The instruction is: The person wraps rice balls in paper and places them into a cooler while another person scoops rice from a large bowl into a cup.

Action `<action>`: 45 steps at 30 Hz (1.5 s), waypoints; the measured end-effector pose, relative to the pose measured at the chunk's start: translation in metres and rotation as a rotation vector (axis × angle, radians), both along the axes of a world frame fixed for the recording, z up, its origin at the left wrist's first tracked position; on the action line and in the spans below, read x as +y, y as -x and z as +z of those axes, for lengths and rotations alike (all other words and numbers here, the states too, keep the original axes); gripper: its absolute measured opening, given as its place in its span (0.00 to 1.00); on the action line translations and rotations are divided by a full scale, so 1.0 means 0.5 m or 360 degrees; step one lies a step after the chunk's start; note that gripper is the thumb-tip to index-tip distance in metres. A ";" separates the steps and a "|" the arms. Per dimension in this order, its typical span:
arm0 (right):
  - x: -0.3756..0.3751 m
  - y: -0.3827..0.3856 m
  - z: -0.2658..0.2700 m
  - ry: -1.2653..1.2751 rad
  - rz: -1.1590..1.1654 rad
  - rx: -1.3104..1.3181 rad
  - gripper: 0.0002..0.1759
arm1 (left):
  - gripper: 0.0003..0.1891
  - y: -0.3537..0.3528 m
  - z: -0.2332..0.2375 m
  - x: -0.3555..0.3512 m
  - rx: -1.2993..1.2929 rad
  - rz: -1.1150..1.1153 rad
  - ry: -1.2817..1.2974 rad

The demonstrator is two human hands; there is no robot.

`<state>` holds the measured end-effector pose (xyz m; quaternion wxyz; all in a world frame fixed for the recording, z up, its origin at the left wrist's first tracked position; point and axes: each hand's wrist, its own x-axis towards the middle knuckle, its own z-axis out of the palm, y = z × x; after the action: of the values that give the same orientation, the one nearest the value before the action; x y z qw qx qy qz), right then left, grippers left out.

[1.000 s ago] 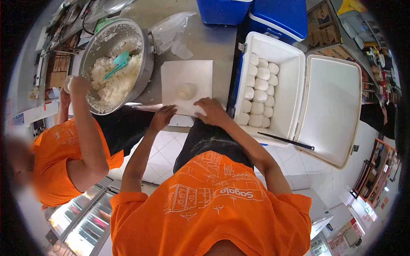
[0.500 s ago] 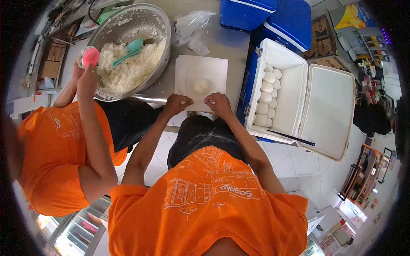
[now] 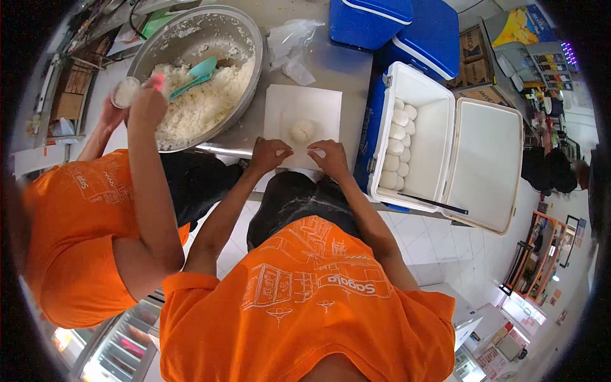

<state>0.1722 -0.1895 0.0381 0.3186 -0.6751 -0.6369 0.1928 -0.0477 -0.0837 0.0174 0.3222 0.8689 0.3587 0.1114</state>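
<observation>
A white paper sheet (image 3: 278,108) lies at the table's front edge, with a round, pale ball of rice (image 3: 302,130) on its near half. My left hand (image 3: 270,155) is at the sheet's near left, thumb and forefinger pinched together on the paper. Opposite it, my right hand (image 3: 329,158) pinches the paper on the right in the same way. A small gap separates the two sets of fingertips, just in front of the ball. Neither hand touches the ball.
Left stands a big metal bowl (image 3: 252,95) of rice with a green spoon (image 3: 193,83). Beside it a co-worker holds a small cup of rice (image 3: 125,92) and something pink. A white-lined cooler (image 3: 426,137) at right holds several white wrapped bundles (image 3: 396,147). Plastic bags (image 3: 296,48) lie behind.
The co-worker's pink utensil has moved off the cup toward the bowl, showing the rice inside the cup. My hands have barely moved and stay at the paper's near side.
</observation>
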 end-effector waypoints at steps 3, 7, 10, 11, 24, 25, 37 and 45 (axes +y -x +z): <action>-0.034 -0.035 -0.042 0.0128 -0.0088 0.0094 0.12 | 0.14 0.044 -0.028 0.005 -0.0144 0.0146 0.0105; 0.011 -0.048 -0.020 0.0092 -0.0382 0.0629 0.16 | 0.10 0.044 -0.057 0.065 -0.0506 0.0716 0.0569; 0.084 -0.081 -0.082 0.0282 -0.0482 0.0625 0.20 | 0.09 0.018 -0.084 0.127 -0.0411 0.0841 0.0593; 0.099 -0.094 -0.098 0.0447 -0.0458 0.0403 0.21 | 0.07 0.008 -0.096 0.139 -0.0272 0.0766 0.0337; 0.011 -0.215 -0.155 0.1588 -0.0299 0.1972 0.20 | 0.37 -0.169 0.012 -0.139 -0.0005 0.0256 -0.0358; 0.046 -0.230 -0.168 0.1431 0.0296 0.1256 0.18 | 0.37 -0.171 0.015 -0.135 0.0112 0.0239 -0.0411; 0.407 -0.219 -0.047 0.0990 0.0377 -0.0152 0.14 | 0.25 -0.168 -0.004 -0.086 0.0329 0.0314 -0.0574; 0.176 -0.064 -0.016 0.0052 0.0552 -0.0674 0.07 | 0.21 -0.187 0.085 -0.021 0.0171 0.0715 -0.1100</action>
<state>0.2041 -0.1013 0.0300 0.1295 -0.5863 -0.7921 0.1093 0.0456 -0.0941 0.0598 -0.0400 0.8306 0.4973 0.2472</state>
